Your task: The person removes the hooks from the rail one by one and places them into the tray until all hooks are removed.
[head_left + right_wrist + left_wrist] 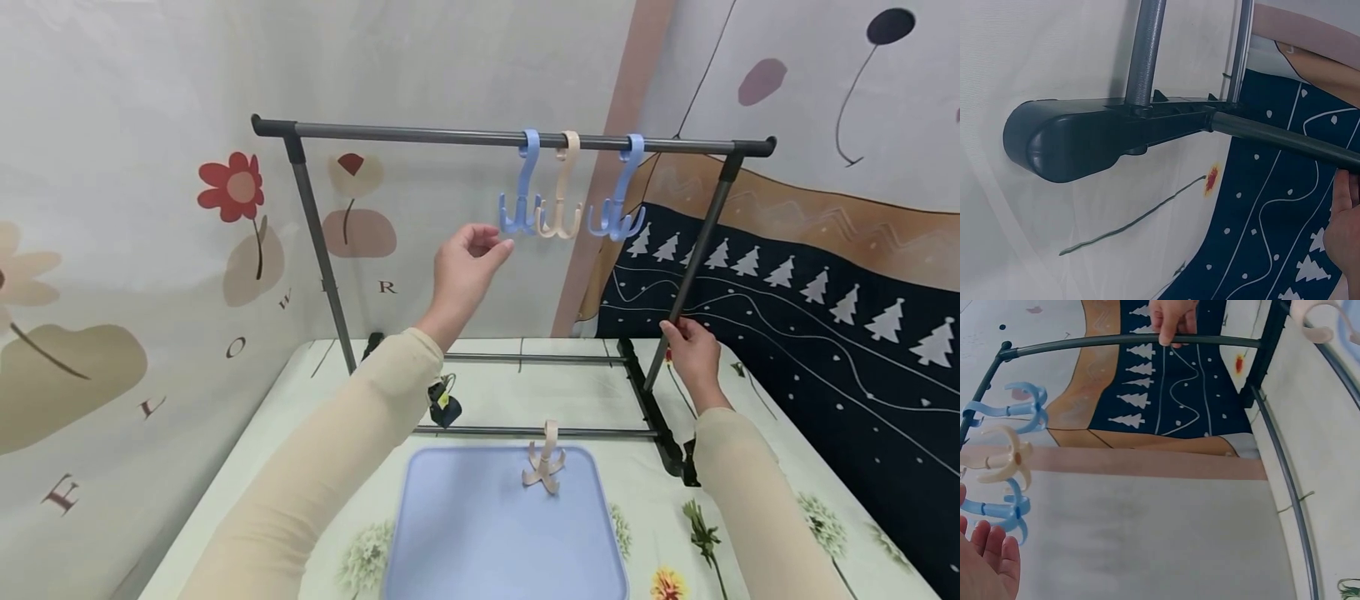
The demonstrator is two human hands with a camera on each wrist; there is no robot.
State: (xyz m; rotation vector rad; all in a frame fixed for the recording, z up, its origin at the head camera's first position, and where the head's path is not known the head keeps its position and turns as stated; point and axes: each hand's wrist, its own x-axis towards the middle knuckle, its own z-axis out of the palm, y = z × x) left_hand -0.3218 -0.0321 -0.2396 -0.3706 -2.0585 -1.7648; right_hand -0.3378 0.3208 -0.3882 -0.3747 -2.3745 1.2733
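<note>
A dark metal rack [405,134] stands on the table. Toward the right of its top bar hang a blue four-claw hook [527,179], a beige hook [564,183] and another blue hook [626,179]. Just below and left of the nearest blue hook is my left hand [467,267], holding nothing, its fingers loosely bent. My right hand [693,358] grips the rack's right post [701,250] low down; the left wrist view shows its fingers over that post. One more beige hook [545,462] lies on a blue tray [502,533] in front of the rack.
Low crossbars [540,360] and a black foot [652,417] form the rack's base. A small black object [445,407] with a yellow part is by the front crossbar. Printed cloth [825,400] backs the right side.
</note>
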